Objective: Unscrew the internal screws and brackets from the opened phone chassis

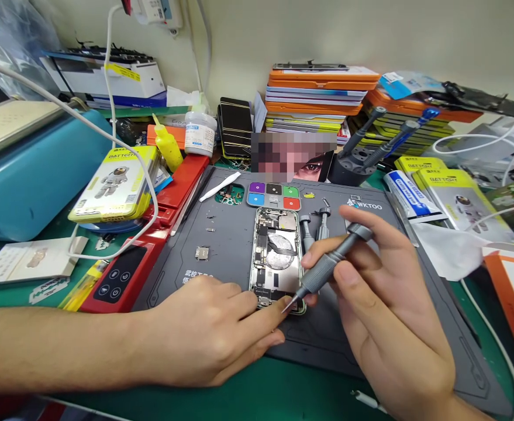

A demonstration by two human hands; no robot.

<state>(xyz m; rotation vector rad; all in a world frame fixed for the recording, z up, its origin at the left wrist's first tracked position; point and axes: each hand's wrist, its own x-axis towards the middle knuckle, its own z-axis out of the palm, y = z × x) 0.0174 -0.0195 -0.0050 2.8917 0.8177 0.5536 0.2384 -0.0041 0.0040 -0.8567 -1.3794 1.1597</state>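
My right hand [388, 316] grips a grey screwdriver [322, 269] between thumb and fingers, its cap against the index finger. The thin tip points down-left at the lower end of an opened phone [278, 275], beside my left fingertip. My left hand [213, 327] lies at the phone's bottom edge, holding it with the index finger stretched across and the thumb below. The phone's inner boards and a round silver coil are exposed, and my fingers hide its lower part. Two more grey screwdrivers [323, 225] lie at its right. Above it sits a coloured screw pad [274, 196].
The grey work mat [234, 228] bears a small metal part [202, 253] and a white pry tool [220, 186]. At left are a red device [116, 275] and yellow battery boxes [116, 181] with a white cable across. A screwdriver stand [355, 166] and stacked orange boxes [318, 88] stand behind.
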